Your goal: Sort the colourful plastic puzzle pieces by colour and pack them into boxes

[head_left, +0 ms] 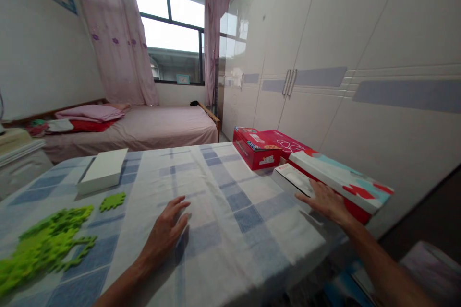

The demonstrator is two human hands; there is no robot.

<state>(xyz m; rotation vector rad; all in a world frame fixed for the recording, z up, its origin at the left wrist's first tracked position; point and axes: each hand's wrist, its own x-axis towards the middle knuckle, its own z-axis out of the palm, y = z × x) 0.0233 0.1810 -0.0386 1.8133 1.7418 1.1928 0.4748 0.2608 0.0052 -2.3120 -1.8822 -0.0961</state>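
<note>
My left hand (169,225) hovers over or rests on the checked tablecloth near the middle. Its fingers are apart and nothing is in them. At the right, my right hand (326,200) lies over the near end of a slim white box (293,177), touching it, thumb and fingers spread. Part of that box is hidden beneath the hand. Right beside it is a long red and white box (342,175) with a pale blue pattern. A bright red box (257,148) stands just beyond the slim box's far end.
Bright green interlocking pieces (46,240) are heaped at the left, with one separate green piece (112,202) nearby. Behind them lies a white open-looking box (104,170). A blue and white checked cloth (212,259) covers the table. A bed (162,124) and white wardrobe (324,105) stand beyond.
</note>
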